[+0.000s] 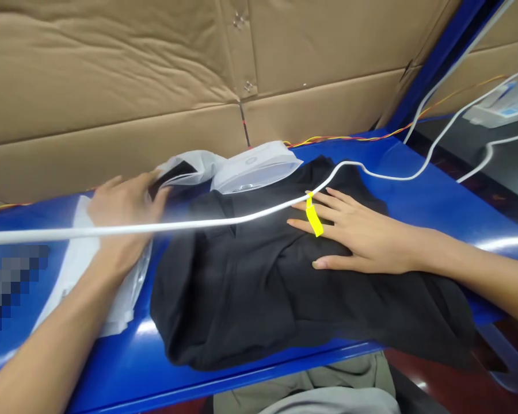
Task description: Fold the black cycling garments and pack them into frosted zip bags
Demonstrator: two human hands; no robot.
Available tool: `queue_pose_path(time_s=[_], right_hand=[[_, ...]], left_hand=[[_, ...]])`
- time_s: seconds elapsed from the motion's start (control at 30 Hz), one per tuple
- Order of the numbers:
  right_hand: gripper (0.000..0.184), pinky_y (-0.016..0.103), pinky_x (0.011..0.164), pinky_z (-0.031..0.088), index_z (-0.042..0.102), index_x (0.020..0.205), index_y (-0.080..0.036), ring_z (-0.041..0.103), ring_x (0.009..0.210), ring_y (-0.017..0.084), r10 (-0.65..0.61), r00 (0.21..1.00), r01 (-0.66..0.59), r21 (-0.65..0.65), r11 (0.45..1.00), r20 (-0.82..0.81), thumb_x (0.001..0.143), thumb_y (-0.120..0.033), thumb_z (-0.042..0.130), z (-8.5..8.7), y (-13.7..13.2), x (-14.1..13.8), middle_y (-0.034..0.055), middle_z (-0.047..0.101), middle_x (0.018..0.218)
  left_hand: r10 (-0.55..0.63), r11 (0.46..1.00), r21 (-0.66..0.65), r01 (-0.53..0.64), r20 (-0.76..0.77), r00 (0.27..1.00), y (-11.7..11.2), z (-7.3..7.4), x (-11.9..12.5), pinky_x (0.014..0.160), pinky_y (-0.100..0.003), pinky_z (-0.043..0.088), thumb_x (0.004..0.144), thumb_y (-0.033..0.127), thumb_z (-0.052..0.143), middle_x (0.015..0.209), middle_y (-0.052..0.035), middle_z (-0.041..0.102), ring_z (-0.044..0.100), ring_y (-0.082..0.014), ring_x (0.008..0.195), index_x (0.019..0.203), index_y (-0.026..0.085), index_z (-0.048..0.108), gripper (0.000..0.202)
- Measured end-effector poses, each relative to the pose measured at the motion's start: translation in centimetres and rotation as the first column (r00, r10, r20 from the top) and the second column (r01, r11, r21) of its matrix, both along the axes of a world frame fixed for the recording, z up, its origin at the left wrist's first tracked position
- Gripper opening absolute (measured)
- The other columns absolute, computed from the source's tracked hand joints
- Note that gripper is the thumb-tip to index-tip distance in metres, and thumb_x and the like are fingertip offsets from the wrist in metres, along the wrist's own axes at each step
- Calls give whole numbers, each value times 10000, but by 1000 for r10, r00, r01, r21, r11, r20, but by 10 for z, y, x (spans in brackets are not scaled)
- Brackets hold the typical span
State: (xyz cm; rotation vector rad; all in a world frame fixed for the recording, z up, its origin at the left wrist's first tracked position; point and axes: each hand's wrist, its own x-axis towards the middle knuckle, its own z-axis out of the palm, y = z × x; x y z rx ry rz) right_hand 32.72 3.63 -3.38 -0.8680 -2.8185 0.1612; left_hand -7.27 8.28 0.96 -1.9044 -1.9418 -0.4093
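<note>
Pressing nothing between its fingers, my right grip (365, 236) lies spread open on the black garment (250, 293) in the head view. The garment rests on the blue counter (121, 374). My left grip (123, 207) blurs beside crumpled plastic (202, 160); I cannot tell whether it holds any. I judge the garment laid out, its creases left unsmoothed.

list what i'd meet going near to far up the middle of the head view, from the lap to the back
Grey cloth → olive cloth → near edge of the blue table → black garment → white bag → brown panel.
</note>
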Motion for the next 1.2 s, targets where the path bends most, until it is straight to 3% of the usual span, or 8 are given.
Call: queue_pose_path(time_s=[0.17,0.27,0.37,0.43,0.5,0.67,0.87,1.2], right_hand=[[683,756,1274,247,483,1618,-207,260,1622,454,-4,1000,4,-2,1000,-13,1062,-602,523,0,0,0,142,337,1750],[674,752,1277,244,491,1613,-213,246,1628,451,-5,1000,5,2,1000,-11,1061,-598,526,0,0,0,146,324,1755],[675,750,1276,246,478,1622,-226,247,1629,445,-1,1000,1,4,1000,-16,1059,-593,536,-1,0,0,146,329,1752],[681,759,1268,254,468,1629,-231,262,1623,448,0,1000,0,4,1000,-23,1054,-586,551,-1,0,-1,149,338,1748],[690,762,1263,261,458,1635,-230,266,1621,454,0,1000,0,8,1000,-25,1050,-581,560,-2,0,0,150,337,1748],[692,748,1271,268,459,1635,-219,254,1624,454,-4,1000,4,17,1000,-15,1057,-591,540,-2,-1,0,149,325,1753],[691,766,1259,277,481,1619,-181,259,1616,473,4,1000,-4,19,1000,1,1073,-606,490,0,-1,-1,167,326,1749],[701,752,1273,263,461,1634,-214,263,1622,453,-9,1000,9,4,1000,-14,1053,-598,539,-2,-1,-1,153,335,1748]], left_hand=[[-186,983,15,186,-2,983,-4,-2,10,1268,-469,391,1053,596,426,1305,-97,791,723,-291,1255,1293,196,748,567],[-280,956,-99,276,-29,960,-8,-4,15,1272,-496,392,1016,554,491,1554,-86,634,605,-323,1429,1420,248,681,541],[-199,957,-218,189,-21,980,-11,-4,17,1127,-660,496,1012,578,484,1681,-180,462,558,-475,1445,1639,267,458,700],[-95,957,-275,91,-3,995,-10,-4,15,962,-727,558,1015,621,468,1619,-229,525,665,-539,1278,1695,296,344,763],[-61,958,-281,64,20,998,-6,-4,11,914,-716,577,996,597,514,1523,-226,624,722,-531,1165,1677,285,389,760],[-154,982,-87,165,125,980,2,-6,3,1145,-487,525,959,538,601,1388,-111,749,689,-351,1309,1373,201,718,547],[-174,979,150,141,240,955,-3,-2,11,1059,-445,591,981,562,616,1242,-82,813,743,-296,1213,1067,187,805,429],[-303,939,-83,333,252,919,6,-9,6,1183,-472,511,864,465,646,1483,-53,693,661,-320,1357,1212,253,775,428]])
